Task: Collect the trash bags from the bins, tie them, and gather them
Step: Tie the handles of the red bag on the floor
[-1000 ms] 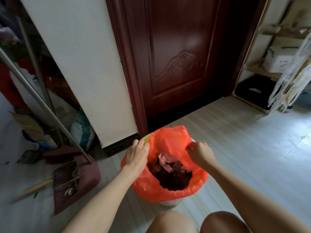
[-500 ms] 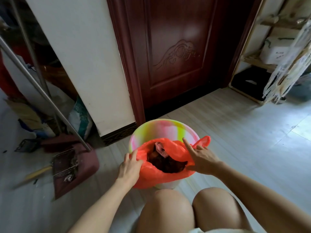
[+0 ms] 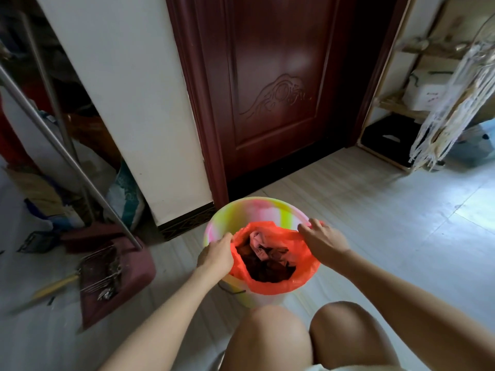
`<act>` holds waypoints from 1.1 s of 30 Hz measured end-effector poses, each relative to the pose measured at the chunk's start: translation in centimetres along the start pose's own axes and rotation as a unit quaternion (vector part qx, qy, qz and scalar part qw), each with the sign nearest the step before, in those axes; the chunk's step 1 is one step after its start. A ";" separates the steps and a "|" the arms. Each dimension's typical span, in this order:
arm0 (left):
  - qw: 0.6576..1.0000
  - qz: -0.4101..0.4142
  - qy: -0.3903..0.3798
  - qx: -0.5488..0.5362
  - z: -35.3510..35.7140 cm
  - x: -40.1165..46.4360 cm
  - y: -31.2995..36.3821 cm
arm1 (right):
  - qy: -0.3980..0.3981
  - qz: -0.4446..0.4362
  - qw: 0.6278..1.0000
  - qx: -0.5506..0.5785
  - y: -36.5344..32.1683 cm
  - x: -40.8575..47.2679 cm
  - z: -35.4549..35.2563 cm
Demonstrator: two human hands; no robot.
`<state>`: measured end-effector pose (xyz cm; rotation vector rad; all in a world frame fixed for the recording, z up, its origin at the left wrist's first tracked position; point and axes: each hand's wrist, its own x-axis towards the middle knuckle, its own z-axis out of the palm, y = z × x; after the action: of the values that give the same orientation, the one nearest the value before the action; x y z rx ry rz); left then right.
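Both hands, left (image 3: 217,253) and right (image 3: 323,241), grip opposite edges of the orange bag (image 3: 270,286), fingers curled.

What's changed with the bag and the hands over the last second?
The orange trash bag, raised above the bin a second ago, has dropped back in, baring the far inner wall of the rainbow bin. The left hand keeps gripping the bag's left edge; the right hand has moved to its far right edge. Bin, dustpan and door stayed in place.
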<state>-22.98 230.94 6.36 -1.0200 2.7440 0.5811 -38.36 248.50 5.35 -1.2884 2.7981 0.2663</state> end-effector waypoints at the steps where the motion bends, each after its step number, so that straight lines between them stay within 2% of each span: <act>1: 0.996 -0.006 -0.010 -0.090 -0.2 0.3 0.3 | 0.002 0.012 0.999 0.034 0.0 0.1 -0.3; 3: 0.966 -0.020 -0.008 -0.257 -0.7 0.8 1.3 | 0.009 0.032 0.992 0.120 0.0 0.4 -1.0; 5: 0.939 -0.030 0.029 -0.341 -1.8 1.0 2.4 | 0.040 0.080 0.963 0.255 0.0 0.6 -2.0; 7: 0.935 -0.017 0.072 -0.348 -3.1 1.0 3.3 | 0.080 0.141 0.906 0.390 0.0 1.4 -3.3; 10: 0.932 0.014 0.112 -0.345 -5.3 1.2 4.9 | 0.116 0.180 0.836 0.506 0.4 2.5 -6.0; 12: 0.923 0.032 0.151 -0.352 -7.4 1.4 6.4 | 0.160 0.184 0.813 0.529 1.0 2.6 -8.5; 14: 0.919 0.063 0.212 -0.325 -9.6 1.0 8.3 | 0.223 0.179 0.810 0.512 1.7 2.3 -11.2; 18: 0.894 0.188 0.325 -0.246 -14.2 -1.1 13.1 | 0.382 0.140 0.771 0.489 4.0 1.0 -16.8; 22: 0.866 0.296 0.366 -0.171 -18.2 -3.2 17.7 | 0.486 0.128 0.738 0.451 7.2 -1.8 -21.8; 26: 0.846 0.388 0.352 -0.097 -20.0 -5.5 22.6 | 0.524 0.147 0.736 0.402 10.9 -5.9 -24.6; 29: 0.849 0.421 0.320 0.012 -18.9 -5.9 25.6 | 0.493 0.170 0.776 0.355 13.8 -8.9 -23.6; 33: 0.843 0.425 0.302 0.134 -14.6 -4.5 28.8 | 0.430 0.218 0.825 0.294 17.2 -11.3 -18.7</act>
<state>-38.60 247.62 29.61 0.2026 3.6351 -0.1097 -43.50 264.64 27.41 -0.6721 3.3316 -1.4051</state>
